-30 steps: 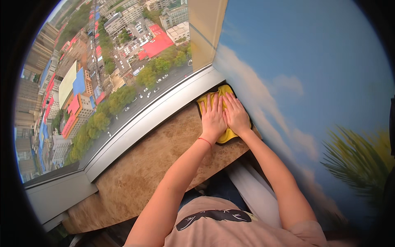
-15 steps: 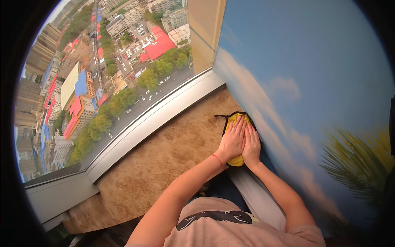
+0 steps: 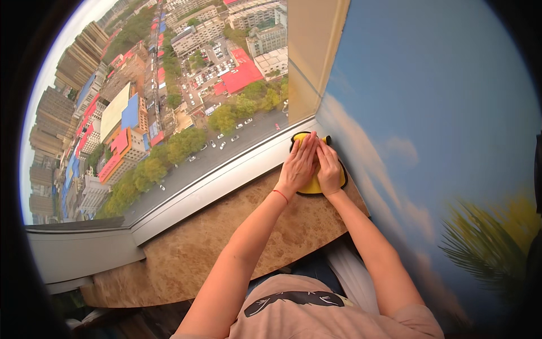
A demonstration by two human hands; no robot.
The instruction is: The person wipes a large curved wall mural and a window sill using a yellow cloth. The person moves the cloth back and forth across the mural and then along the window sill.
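Note:
A yellow cleaning cloth with black edging (image 3: 307, 185) lies bunched at the right end of the brown marble-look windowsill (image 3: 248, 226), its far end against the white window frame (image 3: 226, 185). My left hand (image 3: 299, 164) presses on the cloth, fingers stretched out flat and side by side. Beside it, my right hand (image 3: 329, 169) bears on the cloth with bent fingers closed over it. The fingertips of both hands nearly meet at the cloth's far end, and the palms hide much of it.
The large window (image 3: 186, 130) looks down from high up on a street, trees and buildings. A blue wall painted with clouds and palm leaves (image 3: 406, 113) rises close on the right. The sill's curved front edge runs just before my body.
Both hands have moved the cloth away from me and slightly left, from along the wall to the window frame. My arms are stretched further out, and the view has shifted.

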